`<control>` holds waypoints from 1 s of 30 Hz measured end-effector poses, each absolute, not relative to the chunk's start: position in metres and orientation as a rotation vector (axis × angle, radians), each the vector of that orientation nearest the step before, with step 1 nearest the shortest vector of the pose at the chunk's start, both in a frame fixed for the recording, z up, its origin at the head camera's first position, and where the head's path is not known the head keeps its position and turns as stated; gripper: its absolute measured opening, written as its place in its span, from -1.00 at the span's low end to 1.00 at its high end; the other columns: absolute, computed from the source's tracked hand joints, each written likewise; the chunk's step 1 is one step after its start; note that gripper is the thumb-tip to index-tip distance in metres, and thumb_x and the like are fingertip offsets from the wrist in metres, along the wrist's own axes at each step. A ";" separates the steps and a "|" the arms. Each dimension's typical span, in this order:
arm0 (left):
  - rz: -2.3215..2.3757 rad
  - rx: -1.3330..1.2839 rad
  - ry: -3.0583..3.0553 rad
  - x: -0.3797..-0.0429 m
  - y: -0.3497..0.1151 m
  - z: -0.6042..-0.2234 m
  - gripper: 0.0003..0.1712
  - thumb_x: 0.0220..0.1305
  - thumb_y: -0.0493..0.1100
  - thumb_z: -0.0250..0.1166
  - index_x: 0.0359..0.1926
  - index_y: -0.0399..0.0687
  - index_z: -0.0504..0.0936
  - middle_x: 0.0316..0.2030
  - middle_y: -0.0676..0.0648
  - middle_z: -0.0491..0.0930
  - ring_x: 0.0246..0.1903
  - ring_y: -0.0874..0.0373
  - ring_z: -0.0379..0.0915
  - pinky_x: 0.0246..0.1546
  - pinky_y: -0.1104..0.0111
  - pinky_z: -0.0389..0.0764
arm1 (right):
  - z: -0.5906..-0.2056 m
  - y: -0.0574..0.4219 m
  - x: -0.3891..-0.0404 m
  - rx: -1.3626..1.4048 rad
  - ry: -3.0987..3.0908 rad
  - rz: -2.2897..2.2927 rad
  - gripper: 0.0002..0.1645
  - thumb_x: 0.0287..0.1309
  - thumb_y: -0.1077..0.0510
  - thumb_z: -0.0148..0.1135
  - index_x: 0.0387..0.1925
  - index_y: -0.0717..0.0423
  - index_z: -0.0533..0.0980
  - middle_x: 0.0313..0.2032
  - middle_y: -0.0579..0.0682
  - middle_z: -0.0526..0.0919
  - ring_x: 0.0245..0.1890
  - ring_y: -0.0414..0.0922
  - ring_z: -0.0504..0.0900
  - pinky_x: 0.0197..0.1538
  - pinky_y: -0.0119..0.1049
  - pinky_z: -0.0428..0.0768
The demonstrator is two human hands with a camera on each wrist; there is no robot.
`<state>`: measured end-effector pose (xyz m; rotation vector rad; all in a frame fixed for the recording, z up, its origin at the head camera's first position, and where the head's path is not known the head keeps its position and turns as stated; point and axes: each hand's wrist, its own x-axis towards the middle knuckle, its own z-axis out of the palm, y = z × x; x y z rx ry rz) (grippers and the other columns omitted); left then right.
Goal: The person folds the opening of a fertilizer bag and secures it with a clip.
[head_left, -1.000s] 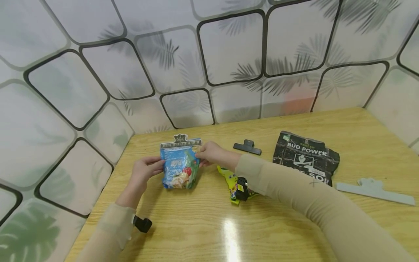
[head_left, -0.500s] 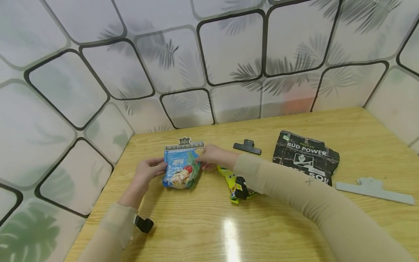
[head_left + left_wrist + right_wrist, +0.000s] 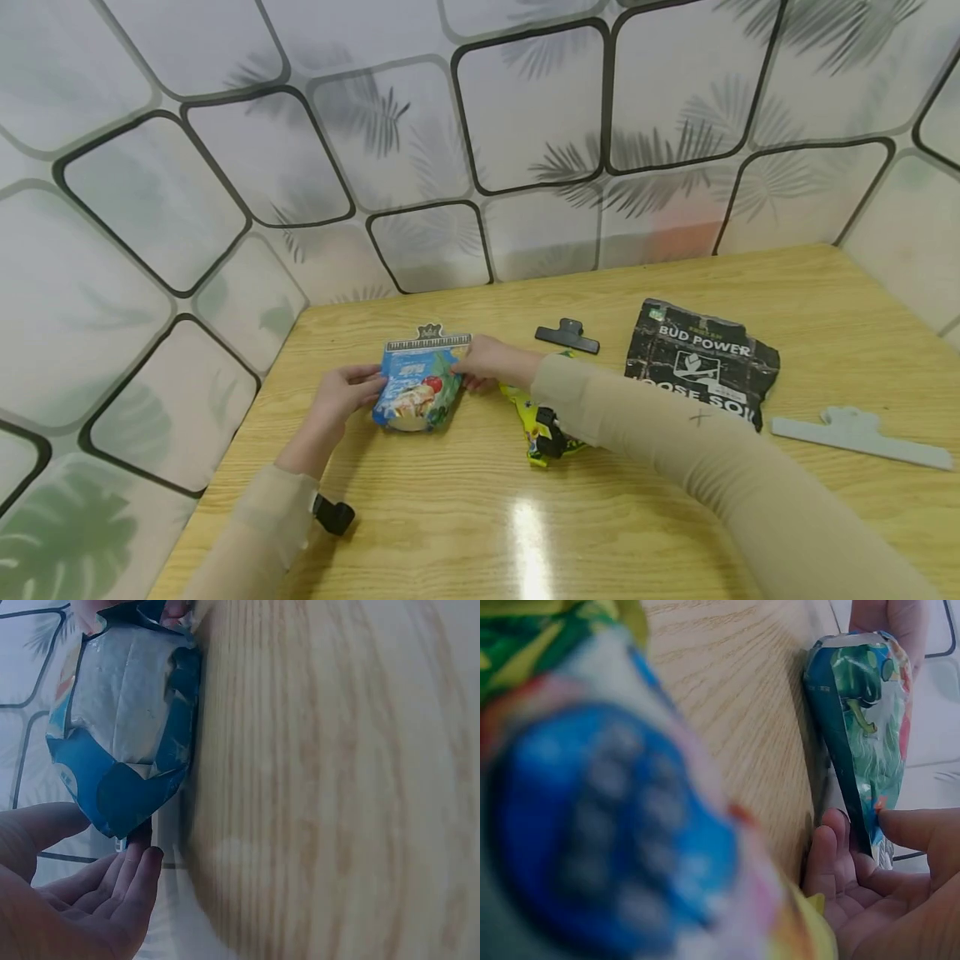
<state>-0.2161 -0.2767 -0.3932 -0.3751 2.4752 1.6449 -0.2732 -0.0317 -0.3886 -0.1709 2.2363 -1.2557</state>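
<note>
Yellow wood-grain tabletop [image 3: 420, 517] carries, toward its far left corner, a glossy blue plastic food pouch [image 3: 415, 388] topped by a black-and-white keyboard-print clip [image 3: 429, 341], its two sides pinched by the left hand [image 3: 340, 398] and right hand [image 3: 495, 362].

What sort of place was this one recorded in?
Probably an indoor corner arranged for recording: a wood-grain table sits by leaf-patterned walls, and the person wears a small black camera on the left wrist. Whether it's a home or a studio, I can't tell.

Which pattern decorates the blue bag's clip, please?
The clip has piano-key stripes, best in head view.
</note>
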 end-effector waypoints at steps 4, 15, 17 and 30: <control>1.643 -0.370 2.477 -0.217 -0.277 -0.395 -0.41 0.56 -0.28 0.26 0.45 -0.53 0.38 0.36 -0.49 0.50 -0.30 0.51 0.60 -0.17 0.61 0.74 | -0.392 -0.032 -0.277 -0.159 2.213 -1.249 -0.62 0.55 0.16 0.23 -0.45 0.25 0.61 -0.56 -0.02 0.62 -0.63 -0.25 0.58 -0.53 -0.50 0.62; 1.622 -0.386 2.472 -0.218 -0.277 -0.399 -0.43 0.57 -0.29 0.24 0.45 -0.54 0.39 0.38 -0.51 0.47 -0.33 0.53 0.59 -0.20 0.65 0.72 | -0.397 -0.037 -0.276 -0.159 2.308 -1.205 -0.63 0.53 0.13 0.25 -0.48 0.16 0.56 -0.60 -0.05 0.61 -0.65 -0.25 0.56 -0.56 -0.47 0.59; 1.621 -0.383 2.467 -0.218 -0.278 -0.400 -0.43 0.57 -0.29 0.23 0.45 -0.54 0.39 0.38 -0.51 0.47 -0.33 0.53 0.59 -0.20 0.66 0.71 | -0.397 -0.039 -0.275 -0.164 2.337 -1.186 -0.62 0.52 0.13 0.26 -0.49 0.15 0.54 -0.62 -0.06 0.59 -0.66 -0.25 0.56 -0.58 -0.48 0.57; 1.596 -0.326 2.459 -0.219 -0.282 -0.401 -0.41 0.59 -0.27 0.20 0.46 -0.57 0.35 0.42 -0.55 0.39 -0.31 0.52 0.58 -0.19 0.65 0.71 | -0.398 -0.044 -0.276 -0.165 2.396 -1.102 -0.55 0.51 0.11 0.29 -0.58 0.13 0.54 -0.67 -0.07 0.57 -0.68 -0.24 0.55 -0.63 -0.50 0.55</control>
